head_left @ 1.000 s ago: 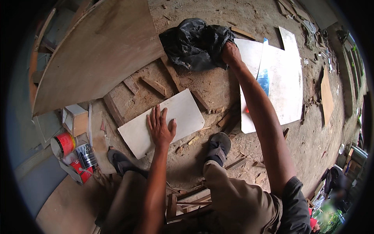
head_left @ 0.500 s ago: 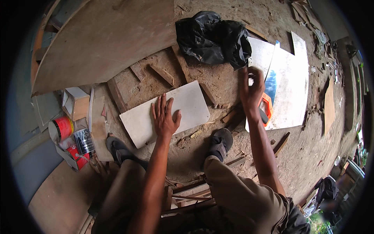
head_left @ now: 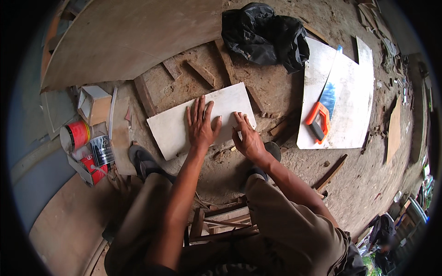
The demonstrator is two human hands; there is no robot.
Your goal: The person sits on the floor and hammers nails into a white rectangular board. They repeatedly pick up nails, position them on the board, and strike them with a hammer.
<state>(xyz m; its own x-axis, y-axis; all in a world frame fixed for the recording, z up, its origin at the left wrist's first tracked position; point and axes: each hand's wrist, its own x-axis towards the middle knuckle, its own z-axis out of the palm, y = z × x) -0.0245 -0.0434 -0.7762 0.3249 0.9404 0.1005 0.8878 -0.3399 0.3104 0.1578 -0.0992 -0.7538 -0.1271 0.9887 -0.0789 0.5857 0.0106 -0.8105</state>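
A pale rectangular board (head_left: 170, 126) lies tilted in front of me, over wooden strips on the ground. My left hand (head_left: 201, 126) rests flat on its middle, fingers stretched out and thumb apart. Near the board's right end, my right hand (head_left: 247, 138) touches the surface with its fingertips. Those fingers are slightly bent, the thumb stands off from them, and I see nothing held. To the right, a handsaw (head_left: 318, 122) with an orange and black handle lies on a larger white sheet (head_left: 354, 110).
A black plastic bag (head_left: 264, 34) sits beyond the board. At the far left leans a big brown panel (head_left: 138, 37). Several cans, among them a red one (head_left: 76, 135), stand by my left foot. Wood scraps (head_left: 331, 174) litter the dirt floor. A wooden frame (head_left: 221, 221) lies between my legs.
My right hand has come from near the black bag and the saw, leftward and down onto the board's right end. My left hand stays flat on the board.
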